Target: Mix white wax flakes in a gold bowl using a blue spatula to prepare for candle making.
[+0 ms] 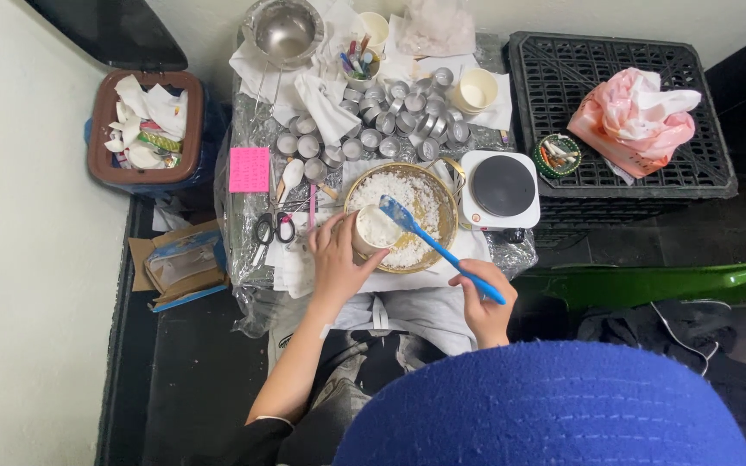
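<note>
Over round brass bowl [447, 226] of white flakes, left hand [336, 259] gripping paper cup [375, 231], right hand [483, 304] gripping blue spatula [436, 246]

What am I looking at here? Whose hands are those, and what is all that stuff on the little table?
This picture comes from a camera worn on a person's head, looking straight down. The blue shape at the bottom is probably their hat. No machine here, just two bare hands. The left hand holds a small paper cup over a gold bowl full of white flakes. The right hand holds a blue spatula whose tip reaches the cup. On the table lie many little metal tins, scissors, a pink notepad, a steel pot and a small white hot plate. A bin of rubbish stands to the left, a black crate to the right.
</note>
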